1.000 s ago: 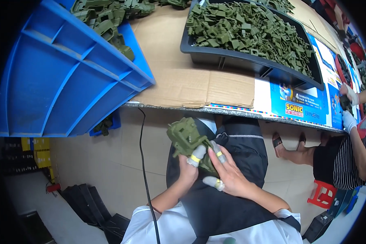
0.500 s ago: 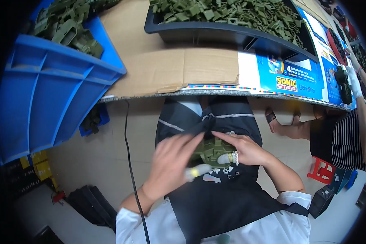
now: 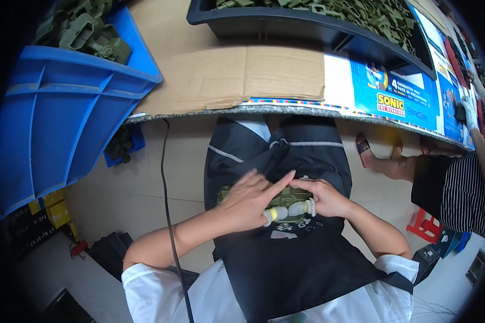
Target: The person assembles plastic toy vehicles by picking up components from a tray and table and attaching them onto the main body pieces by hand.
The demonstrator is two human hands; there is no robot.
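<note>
An olive-green plastic part [image 3: 285, 198] lies on a black apron [image 3: 285, 258]. White and yellow tape wraps the fingers [image 3: 279, 213]. The bin [image 3: 64, 124] is bright blue, the cardboard [image 3: 226, 70] brown, the tray [image 3: 307, 27] black.

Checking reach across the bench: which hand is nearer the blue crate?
Left. The left hand lies on the green plastic part in the lap, on the side toward the blue crate; the right hand is farther from it.
</note>
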